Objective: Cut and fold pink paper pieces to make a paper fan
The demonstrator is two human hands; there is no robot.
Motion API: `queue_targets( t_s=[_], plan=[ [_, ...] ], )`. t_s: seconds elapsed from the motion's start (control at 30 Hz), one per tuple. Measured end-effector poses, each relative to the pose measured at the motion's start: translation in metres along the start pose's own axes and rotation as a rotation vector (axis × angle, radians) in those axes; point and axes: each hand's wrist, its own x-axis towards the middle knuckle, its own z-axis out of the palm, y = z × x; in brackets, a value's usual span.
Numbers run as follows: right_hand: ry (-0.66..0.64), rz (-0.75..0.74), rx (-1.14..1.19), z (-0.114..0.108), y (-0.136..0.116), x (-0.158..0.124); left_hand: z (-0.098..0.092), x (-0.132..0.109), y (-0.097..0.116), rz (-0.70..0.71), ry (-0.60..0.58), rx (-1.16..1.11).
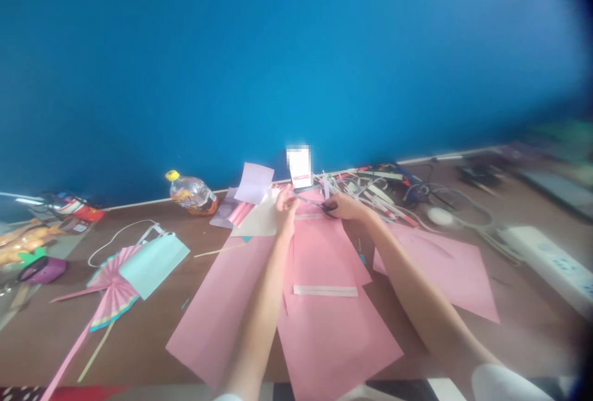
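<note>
My right hand (345, 207) grips a pair of dark-handled scissors (330, 207), whose blades point left towards my other hand. My left hand (285, 209) is closed at the far edge of a pink sheet of paper (324, 259), its fingers pinching paper close to the blade tips. This sheet has a white strip (325, 291) along its near edge and lies on a larger pink sheet (340, 345). Another pink sheet (217, 308) lies under my left forearm, and one more (445, 271) is beyond my right forearm. Fine detail at the fingertips is blurred.
A phone (301, 167) with a lit screen leans against the blue wall. A bottle (192, 194) lies tilted at the back. A pink paper fan (113, 287) and face mask (155, 264) are left; paper scraps (370, 191), cables and a power strip (551, 265) are right.
</note>
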Motion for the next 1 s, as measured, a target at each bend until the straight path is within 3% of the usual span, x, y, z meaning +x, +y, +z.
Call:
queue_targets(
  t_s=[0.4, 0.6, 0.77, 1.0],
  plan=[
    [0.082, -0.011, -0.043, 0.000, 0.002, 0.001, -0.001, 0.002, -0.003, 0.017, 0.031, 0.079],
    [0.254, 0.207, -0.213, -0.012, 0.003, 0.002, -0.004, 0.005, -0.004, 0.003, 0.014, 0.101],
    [0.190, 0.366, -0.305, -0.020, 0.006, -0.001, -0.006, 0.009, -0.011, -0.008, 0.073, 0.132],
    [0.170, 0.421, -0.365, -0.022, 0.003, -0.005, -0.007, 0.011, -0.021, 0.044, 0.136, 0.146]
  ],
)
